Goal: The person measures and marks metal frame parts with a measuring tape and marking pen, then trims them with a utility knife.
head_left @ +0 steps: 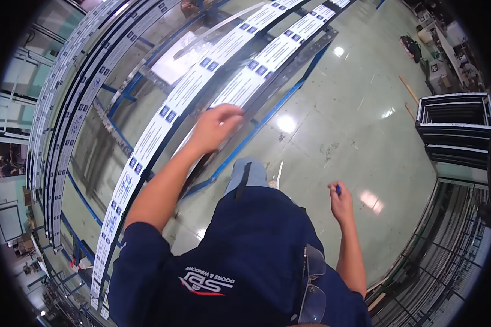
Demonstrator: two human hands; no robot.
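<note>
My left hand (215,129) is over the nearer long frame profile (240,87), which is covered in white printed protective tape. Its fingers are loosely bent, with a gap between them and the thumb, and nothing shows in the grasp. Away to the right, my right hand (341,204) hangs above the floor, closed around a blue pen (338,189); only a short blue end of it pokes out. Beside the nearer profile runs a second taped profile (172,106), with blue handwriting near its lower end.
A blue metal stand (289,98) carries the profiles. More long profiles (73,117) lie further left, and a clear plastic-wrapped white sheet (180,60) rests between. Dark frames (455,128) are stacked at the right, above a rack of long bars (447,245). The green floor (322,131) is shiny.
</note>
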